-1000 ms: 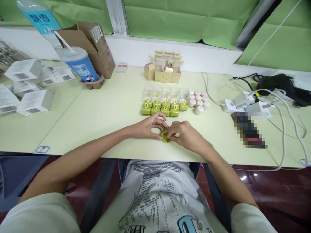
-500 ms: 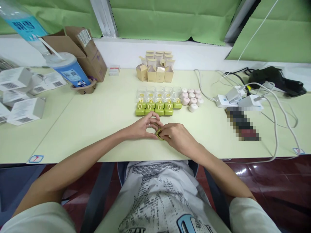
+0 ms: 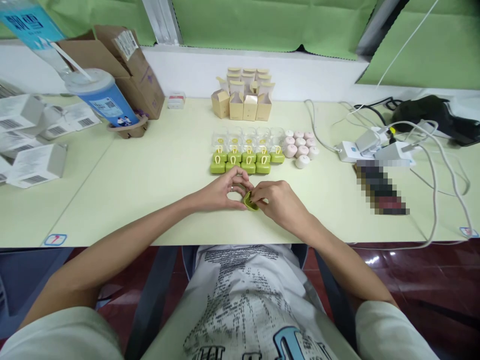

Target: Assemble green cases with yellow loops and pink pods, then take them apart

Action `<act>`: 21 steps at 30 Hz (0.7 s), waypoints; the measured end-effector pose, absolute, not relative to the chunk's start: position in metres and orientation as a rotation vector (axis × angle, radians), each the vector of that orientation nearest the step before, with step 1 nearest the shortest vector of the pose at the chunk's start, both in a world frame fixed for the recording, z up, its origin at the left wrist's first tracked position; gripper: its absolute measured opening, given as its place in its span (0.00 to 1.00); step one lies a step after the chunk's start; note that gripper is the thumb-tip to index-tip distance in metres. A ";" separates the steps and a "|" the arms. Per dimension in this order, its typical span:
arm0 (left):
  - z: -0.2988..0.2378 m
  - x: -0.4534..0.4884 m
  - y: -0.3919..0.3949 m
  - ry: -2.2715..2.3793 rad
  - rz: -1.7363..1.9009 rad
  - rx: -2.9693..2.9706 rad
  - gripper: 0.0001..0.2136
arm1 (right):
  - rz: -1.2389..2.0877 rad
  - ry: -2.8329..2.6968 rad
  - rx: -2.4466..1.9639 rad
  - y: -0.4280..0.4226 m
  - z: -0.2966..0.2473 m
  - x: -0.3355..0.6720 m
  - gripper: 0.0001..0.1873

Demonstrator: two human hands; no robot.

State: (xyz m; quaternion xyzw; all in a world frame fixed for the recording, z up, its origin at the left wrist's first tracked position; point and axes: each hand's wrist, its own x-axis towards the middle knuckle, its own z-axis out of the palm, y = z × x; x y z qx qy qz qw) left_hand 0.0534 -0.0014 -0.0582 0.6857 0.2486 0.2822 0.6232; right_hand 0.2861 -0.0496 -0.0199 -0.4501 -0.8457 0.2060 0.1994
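Observation:
A small olive-green case (image 3: 248,202), hollow and tilted with its opening up, is between my hands near the table's front edge. My left hand (image 3: 221,193) curves round its left side, thumb below and fingers above. From the right, my right hand (image 3: 282,201) pinches at its opening; the fingertips reach in and hide part of the inside. Just beyond stand two rows of similar green cases (image 3: 248,168) with pale loop straps. Behind these lie clear plastic covers (image 3: 249,134) with yellow marks. Pinkish-white round pieces (image 3: 302,161) cluster to their right.
Small open cream boxes (image 3: 250,107) stand at the wall. On the left are white boxes (image 3: 37,166), a blue cup (image 3: 112,107) in a holder, a bottle (image 3: 33,25) and a cardboard carton (image 3: 144,82). A power strip (image 3: 348,151) with cables lies right, beside a blurred-out object (image 3: 382,192).
The view has shifted slightly. The green case has turned so that more of its hollow inside shows, and my right fingers have moved at its opening. My left hand keeps its hold.

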 end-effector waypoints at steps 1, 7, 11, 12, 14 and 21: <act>-0.059 0.053 -0.001 0.569 0.652 1.577 0.31 | 0.582 -2.360 -1.253 -0.049 -0.020 0.287 0.17; -0.061 0.053 0.000 0.570 0.651 1.598 0.31 | 0.600 -2.341 -1.259 -0.048 -0.019 0.287 0.18; -0.062 0.052 0.000 0.573 0.665 1.617 0.31 | 0.601 -2.327 -1.243 -0.047 -0.019 0.288 0.18; -0.062 0.051 0.000 0.574 0.671 1.621 0.31 | 0.616 -2.329 -1.224 -0.047 -0.019 0.288 0.18; -0.062 0.051 0.000 0.574 0.679 1.626 0.31 | 0.649 -2.338 -1.198 -0.046 -0.018 0.288 0.18; -0.062 0.052 0.002 0.566 0.664 1.634 0.30 | 0.656 -2.346 -1.215 -0.045 -0.016 0.289 0.18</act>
